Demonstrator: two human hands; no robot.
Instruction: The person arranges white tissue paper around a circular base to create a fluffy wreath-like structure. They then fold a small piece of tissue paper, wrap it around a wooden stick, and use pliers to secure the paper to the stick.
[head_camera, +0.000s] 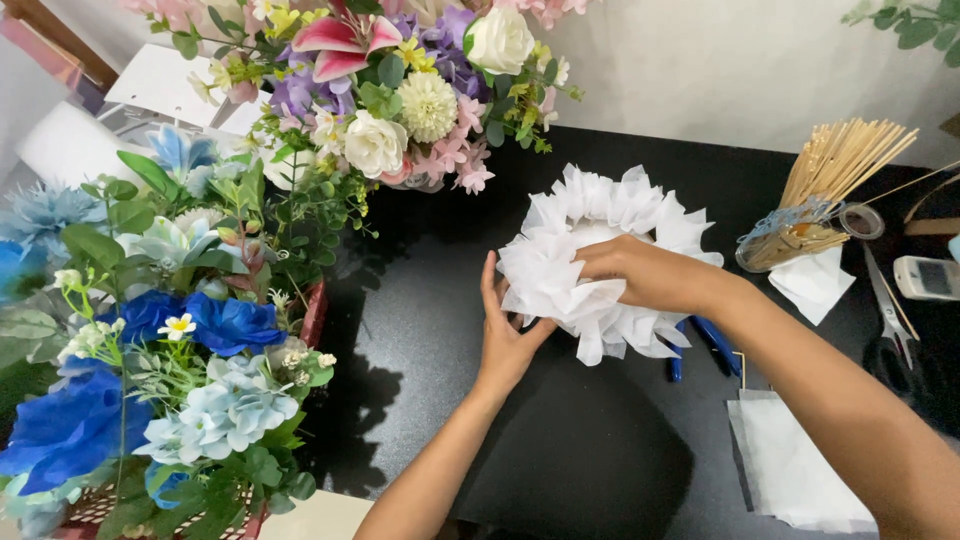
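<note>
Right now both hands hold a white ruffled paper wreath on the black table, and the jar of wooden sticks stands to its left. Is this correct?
Not quite. In the head view the jar of wooden sticks stands to the right of the white ruffled paper wreath, not the left. Both the left hand and right hand do hold it on the black table.

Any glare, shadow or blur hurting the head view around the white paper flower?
Head view: sharp overall; the white paper flower looks bright, its folds faint; the glossy black table reflects light near the bouquets; soft shadows under the left hand and right hand.
</note>
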